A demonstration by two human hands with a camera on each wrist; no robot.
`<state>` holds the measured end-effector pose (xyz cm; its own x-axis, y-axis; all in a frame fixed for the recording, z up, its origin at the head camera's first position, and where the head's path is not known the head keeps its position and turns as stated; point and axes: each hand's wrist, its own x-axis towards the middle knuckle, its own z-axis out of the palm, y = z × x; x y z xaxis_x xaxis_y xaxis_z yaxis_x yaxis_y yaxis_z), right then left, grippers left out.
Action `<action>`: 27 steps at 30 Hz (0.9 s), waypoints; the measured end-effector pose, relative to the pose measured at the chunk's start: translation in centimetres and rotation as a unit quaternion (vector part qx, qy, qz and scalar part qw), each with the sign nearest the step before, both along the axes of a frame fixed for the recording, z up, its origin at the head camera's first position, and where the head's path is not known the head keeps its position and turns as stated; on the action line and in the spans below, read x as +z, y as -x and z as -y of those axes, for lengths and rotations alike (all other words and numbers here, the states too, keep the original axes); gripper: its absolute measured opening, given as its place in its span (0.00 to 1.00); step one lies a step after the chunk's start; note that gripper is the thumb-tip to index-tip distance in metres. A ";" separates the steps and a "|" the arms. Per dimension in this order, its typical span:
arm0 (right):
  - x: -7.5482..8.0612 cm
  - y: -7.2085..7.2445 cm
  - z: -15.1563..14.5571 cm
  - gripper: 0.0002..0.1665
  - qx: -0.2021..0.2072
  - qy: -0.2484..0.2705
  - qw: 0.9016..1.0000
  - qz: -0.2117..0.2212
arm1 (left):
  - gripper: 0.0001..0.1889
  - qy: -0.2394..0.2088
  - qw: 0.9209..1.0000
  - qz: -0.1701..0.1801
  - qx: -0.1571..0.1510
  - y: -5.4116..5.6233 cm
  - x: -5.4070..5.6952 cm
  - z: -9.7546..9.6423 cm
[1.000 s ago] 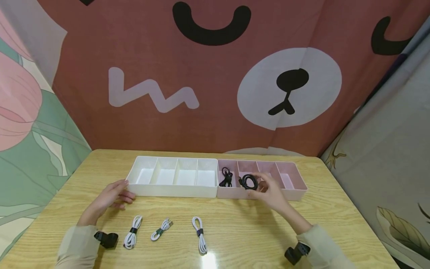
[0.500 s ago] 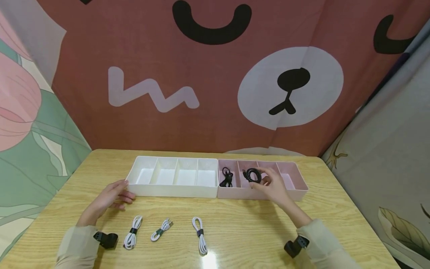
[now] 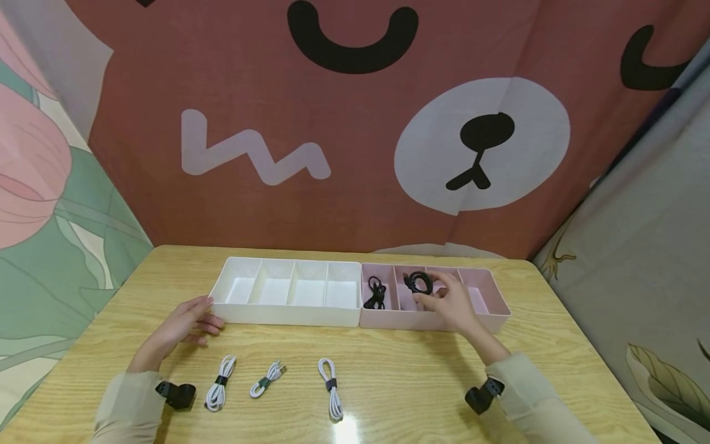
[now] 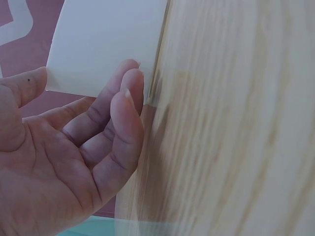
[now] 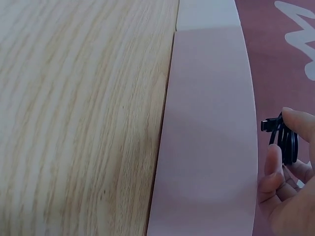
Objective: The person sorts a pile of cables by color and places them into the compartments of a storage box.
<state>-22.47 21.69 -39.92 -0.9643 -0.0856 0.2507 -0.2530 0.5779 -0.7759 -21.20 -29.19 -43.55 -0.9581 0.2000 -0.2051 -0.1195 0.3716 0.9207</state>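
My right hand (image 3: 453, 303) pinches a coiled black cable (image 3: 420, 283) over the second compartment of the pink divided box (image 3: 432, 320). In the right wrist view the coiled cable's plug points out past the fingers, above the box's rim. Another black cable (image 3: 376, 293) lies bundled in the pink box's leftmost compartment. My left hand (image 3: 185, 322) is at the front left corner of the white divided box (image 3: 285, 314); in the left wrist view its fingers are loosely bent, fingertips right at the box's end wall, palm bare.
Three white cables lie bundled on the wooden table (image 3: 399, 394) in front of the boxes: a left one (image 3: 220, 383), a short middle one (image 3: 267, 379) and a right one (image 3: 331, 390). The white and pink boxes stand end to end. A printed curtain (image 3: 355, 154) hangs behind.
My right hand has carried the coiled black cable back and slightly right, from the pink box's front rim to over its second compartment. The left hand stays at the white box's corner.
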 end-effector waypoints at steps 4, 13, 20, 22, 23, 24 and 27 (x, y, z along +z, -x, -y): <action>0.0 0.3 0.0 0.35 -0.008 -0.015 1.000 0.005 | 0.32 -0.002 1.000 -0.001 -0.003 0.0 0.1 0.0; -0.4 1.1 0.1 0.34 -0.029 -0.032 0.999 0.019 | 0.32 -0.003 1.000 0.001 -0.001 0.0 0.0 0.0; -0.7 1.5 -0.1 0.34 -0.020 -0.044 0.999 0.022 | 0.33 -0.006 1.000 0.003 0.001 0.0 0.0 0.1; -0.8 1.7 -0.2 0.35 -0.017 -0.044 0.999 0.024 | 0.33 -0.006 1.000 0.002 0.000 0.0 0.0 0.1; -0.8 1.8 -0.2 0.35 -0.017 -0.044 0.999 0.025 | 0.33 -0.006 1.000 0.003 0.002 0.0 0.0 0.1; -0.8 1.8 -0.2 0.35 -0.016 -0.047 0.998 0.025 | 0.33 -0.005 1.000 0.001 0.000 0.0 0.0 0.1; -1.1 2.0 -0.2 0.35 -0.016 -0.057 0.998 0.025 | 0.32 -0.004 1.000 0.002 0.003 0.1 0.0 0.1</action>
